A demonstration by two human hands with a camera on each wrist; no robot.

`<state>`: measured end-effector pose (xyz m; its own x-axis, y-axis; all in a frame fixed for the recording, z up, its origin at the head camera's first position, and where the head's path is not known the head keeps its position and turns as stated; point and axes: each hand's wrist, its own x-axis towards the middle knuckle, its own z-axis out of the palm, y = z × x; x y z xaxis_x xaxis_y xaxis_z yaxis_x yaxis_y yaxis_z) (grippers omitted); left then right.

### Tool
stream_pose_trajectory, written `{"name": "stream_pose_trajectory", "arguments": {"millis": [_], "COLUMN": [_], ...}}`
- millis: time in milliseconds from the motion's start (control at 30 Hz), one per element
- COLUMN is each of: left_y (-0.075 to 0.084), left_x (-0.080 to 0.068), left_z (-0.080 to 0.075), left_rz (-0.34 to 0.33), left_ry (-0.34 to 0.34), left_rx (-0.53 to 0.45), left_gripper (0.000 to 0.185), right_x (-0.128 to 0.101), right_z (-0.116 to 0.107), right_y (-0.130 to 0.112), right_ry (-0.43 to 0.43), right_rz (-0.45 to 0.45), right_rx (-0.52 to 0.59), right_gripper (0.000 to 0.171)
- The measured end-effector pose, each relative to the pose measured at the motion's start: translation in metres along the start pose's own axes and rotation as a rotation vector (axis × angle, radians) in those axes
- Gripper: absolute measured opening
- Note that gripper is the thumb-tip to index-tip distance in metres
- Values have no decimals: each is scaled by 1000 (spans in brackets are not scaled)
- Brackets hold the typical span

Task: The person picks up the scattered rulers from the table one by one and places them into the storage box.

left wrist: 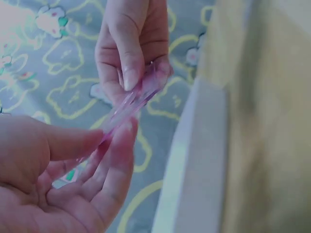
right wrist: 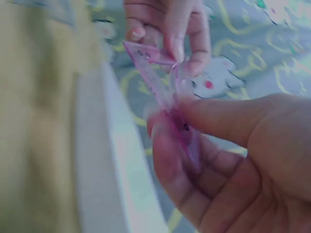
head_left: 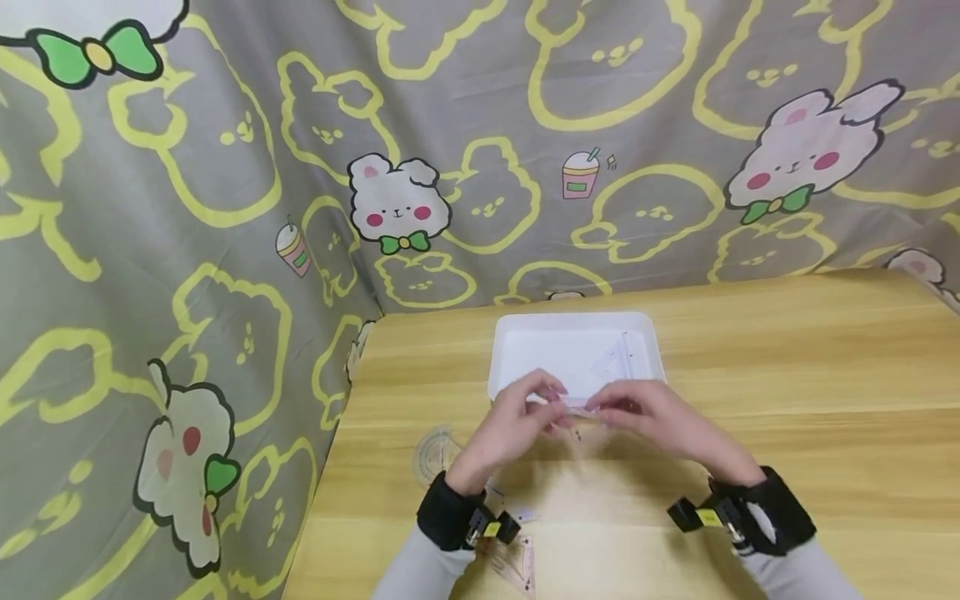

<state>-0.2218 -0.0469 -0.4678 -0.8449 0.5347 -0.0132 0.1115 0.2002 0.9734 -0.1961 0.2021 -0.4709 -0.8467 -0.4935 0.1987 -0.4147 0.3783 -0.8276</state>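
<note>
Both hands meet over the near rim of the tray (head_left: 504, 354), holding 1 pink ruler (head_left: 570, 403) between them. The left hand (head_left: 510, 429) pinches the ruler's left end between thumb and fingers; the left wrist view shows the thumb (left wrist: 73, 143) on top and the fingers (left wrist: 119, 160) beneath the clear pink strip (left wrist: 131, 102). The right hand (head_left: 660, 421) pinches the other end; in the right wrist view its thumb (right wrist: 228, 119) presses the ruler (right wrist: 165, 92) against the fingers, with the printed scale visible along 1 edge. The ruler hangs above the tabletop (head_left: 810, 400), touching only the fingertips, at about 12 o'clock from both wrists.

Inside the tray, toward its 3 o'clock side, lies a clear set square (head_left: 617, 358). A clear protractor (head_left: 437, 454) lies on the tabletop at 9 o'clock from the left hand. Another clear set square (head_left: 519, 565) lies at 6 o'clock, just beside the left wrist. A rabbit-print cloth (head_left: 225, 208) hangs behind and left of the tabletop.
</note>
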Motion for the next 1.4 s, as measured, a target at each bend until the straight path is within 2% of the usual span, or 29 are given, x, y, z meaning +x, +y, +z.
{"name": "stream_pose_trajectory", "arguments": {"millis": [100, 167, 367, 433, 667, 800, 1000, 1200, 1400], "left_y": [3, 4, -4, -9, -30, -38, -44, -50, -52], "left_x": [19, 29, 50, 55, 73, 80, 90, 95, 103], "left_z": [-1, -1, -2, -3, 2, 9, 17, 18, 17], "left_rz": [40, 46, 43, 30, 11, -7, -7, -28, -62], "left_ry": [119, 173, 240, 253, 267, 267, 290, 298, 298], "left_rx": [23, 38, 37, 47, 202, 219, 227, 302, 406], "left_gripper": [19, 21, 26, 27, 41, 43, 42, 40, 38], "right_x": [15, 23, 39, 42, 46, 44, 44, 46, 49], "right_z": [-7, -11, -15, -14, -8, -8, -9, -6, -7], "right_y": [4, 6, 14, 19, 42, 53, 63, 71, 75], "right_ry": [70, 86, 135, 144, 160, 158, 181, 182, 183], "right_rz": [30, 64, 134, 146, 221, 266, 256, 266, 261], "right_rx": [-80, -104, -114, -121, -152, -166, -175, -212, -236], "right_gripper": [16, 15, 11, 11, 8, 6, 7, 11, 22]}}
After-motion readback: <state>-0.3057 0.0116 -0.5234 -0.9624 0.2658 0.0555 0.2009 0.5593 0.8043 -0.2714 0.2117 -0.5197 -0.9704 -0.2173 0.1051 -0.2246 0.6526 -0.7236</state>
